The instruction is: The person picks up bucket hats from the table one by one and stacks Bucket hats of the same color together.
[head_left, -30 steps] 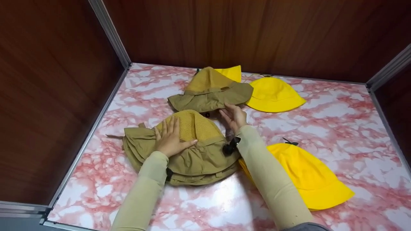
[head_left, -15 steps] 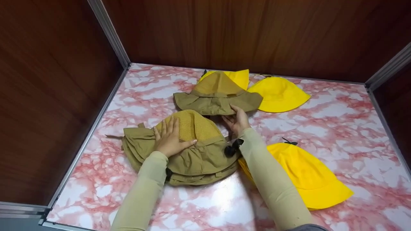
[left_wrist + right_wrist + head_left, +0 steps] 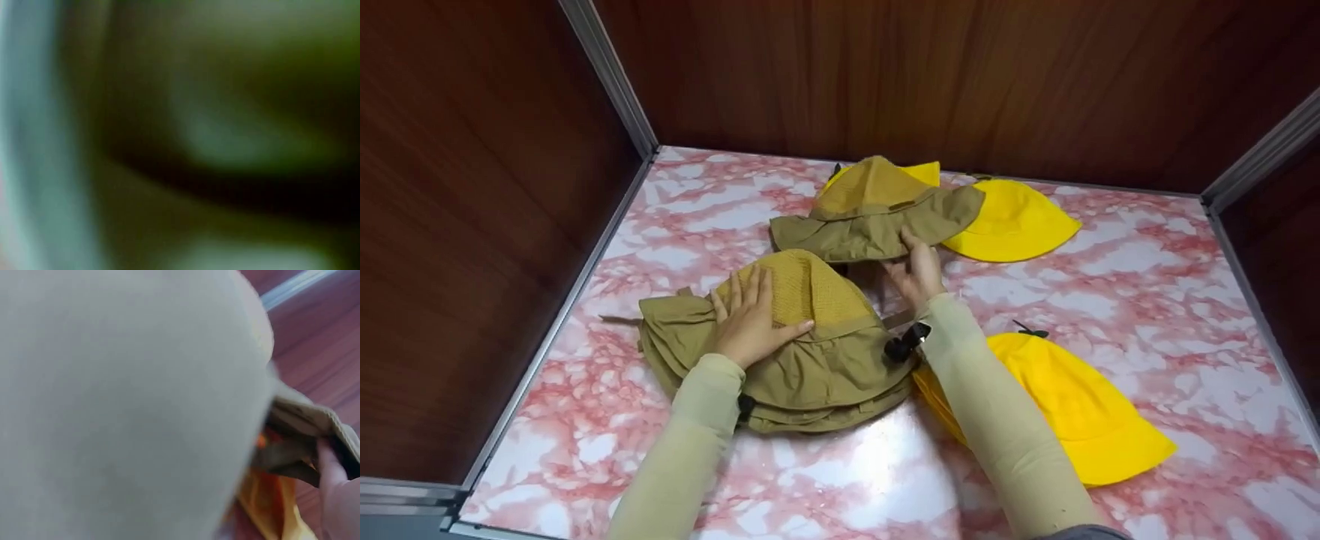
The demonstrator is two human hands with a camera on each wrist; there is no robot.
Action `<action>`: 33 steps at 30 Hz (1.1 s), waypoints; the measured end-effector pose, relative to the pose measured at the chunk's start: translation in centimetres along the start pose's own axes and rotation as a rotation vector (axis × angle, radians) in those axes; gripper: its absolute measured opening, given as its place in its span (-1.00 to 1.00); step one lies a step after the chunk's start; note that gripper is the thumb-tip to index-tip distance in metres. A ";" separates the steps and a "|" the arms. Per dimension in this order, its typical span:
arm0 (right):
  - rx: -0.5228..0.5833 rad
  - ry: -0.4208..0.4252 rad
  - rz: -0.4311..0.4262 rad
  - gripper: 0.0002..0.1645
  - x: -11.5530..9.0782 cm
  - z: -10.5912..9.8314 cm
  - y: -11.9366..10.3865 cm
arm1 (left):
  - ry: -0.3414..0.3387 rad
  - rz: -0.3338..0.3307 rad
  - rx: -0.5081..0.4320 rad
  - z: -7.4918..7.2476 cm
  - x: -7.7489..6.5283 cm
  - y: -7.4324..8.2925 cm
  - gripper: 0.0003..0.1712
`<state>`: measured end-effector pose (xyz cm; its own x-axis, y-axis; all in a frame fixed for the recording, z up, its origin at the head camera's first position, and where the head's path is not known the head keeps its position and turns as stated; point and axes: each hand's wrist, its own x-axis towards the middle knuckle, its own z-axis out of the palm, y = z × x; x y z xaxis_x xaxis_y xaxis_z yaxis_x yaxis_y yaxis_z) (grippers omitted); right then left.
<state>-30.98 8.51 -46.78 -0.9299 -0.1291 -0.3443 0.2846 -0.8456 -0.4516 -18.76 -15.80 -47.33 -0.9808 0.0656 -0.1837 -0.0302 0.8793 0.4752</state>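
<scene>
My left hand lies spread, fingers straight, on the mesh crown of the top hat in a stack of khaki bucket hats. Farther back, my right hand pinches the front brim of a single khaki hat, thumb on top and the other fingers beneath. This hat has a mustard mesh crown and a small brown tag, and its right side is lifted. In the right wrist view, a finger touches the folded brim; the sleeve covers much of that picture. The left wrist view is too dark and blurred to read.
A yellow hat sits at the back right; another yellow hat is partly hidden behind the held one. Yellow hats lie to the right of my right forearm. Brown wood-grain panels wall in the pink marbled table.
My right hand has taken hold of the back khaki hat's brim. That hat has shifted slightly right, and its right side has risen. My left hand stays on the stack.
</scene>
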 end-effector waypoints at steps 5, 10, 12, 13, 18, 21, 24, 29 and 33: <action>0.069 -0.046 -0.057 -0.76 -1.1 1.4 -0.9 | -0.070 0.042 -0.036 -2.3 -1.4 0.3 0.24; 0.149 -0.059 -0.092 -0.78 -2.1 2.7 -2.1 | -0.156 0.076 -0.089 -5.2 -2.7 1.4 0.15; 0.179 -0.076 -0.104 -0.77 -2.5 3.0 -2.5 | -0.171 0.087 -0.124 -6.0 -2.9 2.2 0.15; 0.202 -0.080 -0.106 -0.77 -2.7 3.2 -2.7 | -0.175 0.089 -0.154 -6.3 -2.9 2.6 0.15; 0.298 -0.082 -0.087 -0.72 -4.0 3.8 -3.0 | -0.200 0.118 -0.470 -6.5 -2.8 4.5 0.02; 0.353 -0.077 -0.083 -0.72 -4.9 4.2 -2.9 | -0.209 0.116 -0.783 -6.0 -2.3 5.5 -0.09; 0.392 -0.083 -0.080 -0.72 -5.8 4.5 -2.7 | -0.221 0.069 -1.153 -5.3 -1.5 6.5 -0.11; 0.413 -0.093 -0.058 -0.74 -7.2 4.8 -2.1 | -0.276 -0.022 -1.623 -4.4 0.6 8.2 -0.12; 0.432 -0.091 -0.039 -0.75 -8.1 4.8 -1.5 | -0.245 -0.060 -1.849 -3.7 2.4 9.5 -0.30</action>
<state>-24.97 8.34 -39.40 -0.9603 -0.1213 -0.2512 0.1432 -0.9872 -0.0706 -22.15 -9.04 -40.04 -0.9296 0.2636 -0.2577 -0.3686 -0.6676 0.6468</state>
